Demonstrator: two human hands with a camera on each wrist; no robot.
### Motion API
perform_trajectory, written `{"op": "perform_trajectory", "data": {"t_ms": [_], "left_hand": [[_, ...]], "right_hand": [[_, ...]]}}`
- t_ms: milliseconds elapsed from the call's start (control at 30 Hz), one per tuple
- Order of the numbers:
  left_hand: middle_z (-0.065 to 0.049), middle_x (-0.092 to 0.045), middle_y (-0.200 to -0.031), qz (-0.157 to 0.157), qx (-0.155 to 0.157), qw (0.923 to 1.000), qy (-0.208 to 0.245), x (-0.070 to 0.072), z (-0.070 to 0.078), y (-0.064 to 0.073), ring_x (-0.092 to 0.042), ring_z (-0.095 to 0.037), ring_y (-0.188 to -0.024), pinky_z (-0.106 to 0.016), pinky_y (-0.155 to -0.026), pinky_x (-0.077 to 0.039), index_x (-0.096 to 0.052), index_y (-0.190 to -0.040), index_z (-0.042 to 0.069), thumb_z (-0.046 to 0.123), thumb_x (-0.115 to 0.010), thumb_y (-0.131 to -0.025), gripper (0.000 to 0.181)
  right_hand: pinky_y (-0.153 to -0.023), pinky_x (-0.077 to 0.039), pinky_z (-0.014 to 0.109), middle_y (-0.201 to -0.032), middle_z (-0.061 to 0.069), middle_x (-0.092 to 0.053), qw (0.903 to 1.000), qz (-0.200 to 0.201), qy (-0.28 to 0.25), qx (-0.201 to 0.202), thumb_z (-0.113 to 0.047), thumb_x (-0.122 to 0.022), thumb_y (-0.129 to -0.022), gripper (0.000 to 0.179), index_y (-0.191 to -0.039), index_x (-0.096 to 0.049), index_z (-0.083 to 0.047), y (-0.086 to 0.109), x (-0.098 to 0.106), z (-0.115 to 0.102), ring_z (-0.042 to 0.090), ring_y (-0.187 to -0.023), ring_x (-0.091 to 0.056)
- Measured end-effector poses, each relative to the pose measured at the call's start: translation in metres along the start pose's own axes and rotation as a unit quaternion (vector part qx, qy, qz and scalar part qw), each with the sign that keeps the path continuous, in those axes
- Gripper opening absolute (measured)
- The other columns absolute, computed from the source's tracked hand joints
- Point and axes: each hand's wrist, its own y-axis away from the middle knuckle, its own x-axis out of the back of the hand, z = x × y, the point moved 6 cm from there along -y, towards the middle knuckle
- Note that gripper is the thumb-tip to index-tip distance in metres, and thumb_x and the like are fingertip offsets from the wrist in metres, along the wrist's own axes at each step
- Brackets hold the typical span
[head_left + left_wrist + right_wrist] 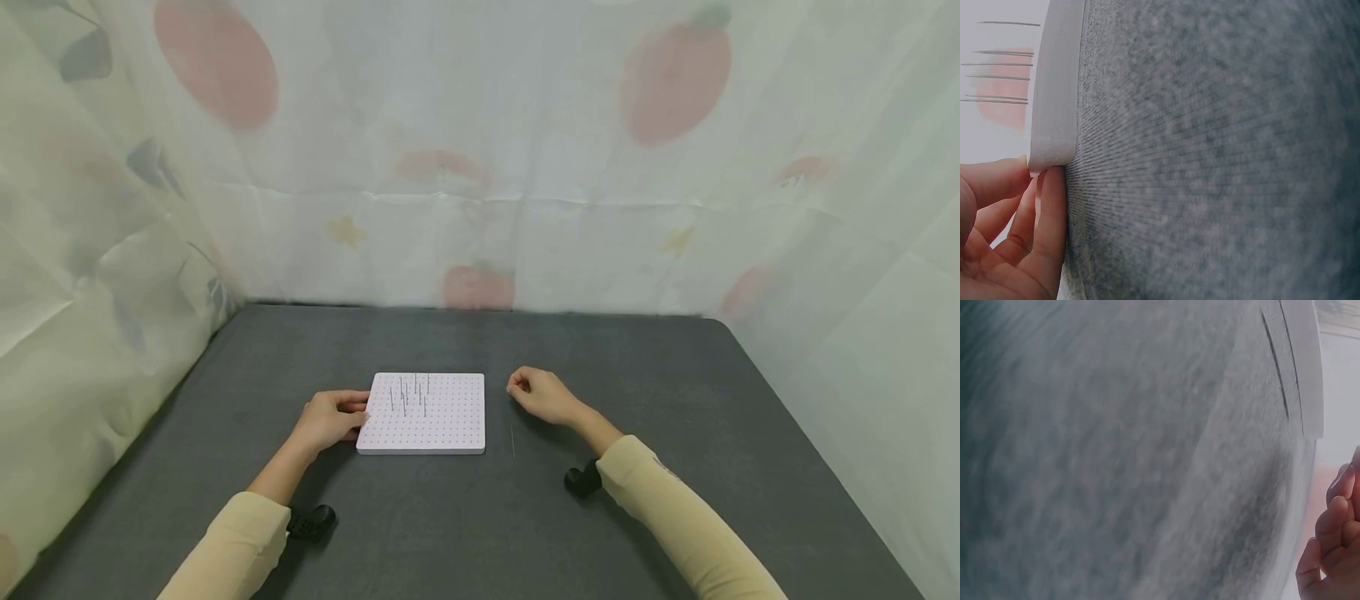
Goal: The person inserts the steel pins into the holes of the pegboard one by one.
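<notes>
A white pegboard with rows of small holes lies on the dark table. Several thin metal pins stand upright in its back left part; in the left wrist view the pins jut from its face. My left hand grips the board's left edge, thumb at the top and fingers against the side. Right of the board, my right hand is raised with curled fingers, thumb and index tips close together. Whether they pinch a pin is too small to tell. One loose pin lies on the table below that hand.
The dark grey tabletop surrounds the board. A pale curtain with fruit prints hangs behind the table, and more curtain stands at both sides. Black wrist straps with cameras sit on both forearms.
</notes>
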Motion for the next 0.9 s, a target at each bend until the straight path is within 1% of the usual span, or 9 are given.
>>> {"op": "perform_trajectory", "data": {"t_ms": [200,333,533,733,900], "left_hand": [[-0.018,-0.061,-0.107,0.001,0.003,1.0,-0.003,0.0,0.0,0.0,-0.064,-0.015,-0.077,-0.031,-0.064,-0.056,-0.055,-0.125,-0.001,0.004,-0.061,-0.084,0.042],[-0.017,-0.062,-0.107,0.002,0.008,1.0,-0.004,0.0,-0.001,0.0,-0.063,-0.015,-0.077,-0.031,-0.064,-0.056,-0.056,-0.125,0.0,0.006,-0.062,-0.084,0.042],[-0.016,-0.063,-0.106,0.006,0.011,0.9999,-0.006,-0.001,-0.001,-0.001,-0.063,-0.014,-0.076,-0.031,-0.064,-0.056,-0.057,-0.124,0.002,0.007,-0.064,-0.083,0.042],[-0.015,-0.063,-0.106,0.011,0.008,0.9998,-0.013,0.0,0.0,-0.001,-0.063,-0.014,-0.076,-0.031,-0.064,-0.056,-0.057,-0.124,0.002,0.008,-0.064,-0.083,0.042],[-0.015,-0.063,-0.105,0.014,0.01,0.9997,-0.015,0.001,0.0,-0.001,-0.063,-0.015,-0.076,-0.031,-0.064,-0.056,-0.057,-0.124,0.003,0.007,-0.064,-0.083,0.041]], "right_hand": [[-0.057,-0.04,0.024,-0.075,-0.001,-0.053,0.9998,0.003,-0.019,-0.005,-0.017,-0.054,-0.092,0.009,-0.094,-0.059,-0.01,-0.002,-0.003,-0.008,0.01,-0.062,-0.045],[-0.056,-0.039,0.023,-0.075,-0.002,-0.052,0.9997,0.007,-0.022,-0.001,-0.017,-0.051,-0.093,0.007,-0.094,-0.056,-0.012,-0.004,-0.006,-0.012,0.01,-0.062,-0.045],[-0.052,-0.035,0.021,-0.073,-0.002,-0.047,0.9989,0.02,-0.038,0.021,-0.015,-0.048,-0.094,0.005,-0.092,-0.05,-0.01,-0.009,-0.008,-0.02,0.009,-0.06,-0.043],[-0.054,-0.036,0.02,-0.075,-0.002,-0.048,0.9972,0.041,-0.049,0.04,-0.014,-0.05,-0.092,0.003,-0.093,-0.05,-0.011,-0.015,-0.009,-0.03,0.009,-0.063,-0.044],[-0.056,-0.038,0.02,-0.077,-0.001,-0.049,0.9954,0.05,-0.065,0.049,-0.013,-0.05,-0.091,0.004,-0.094,-0.051,-0.009,-0.018,-0.011,-0.039,0.01,-0.067,-0.045]]}}
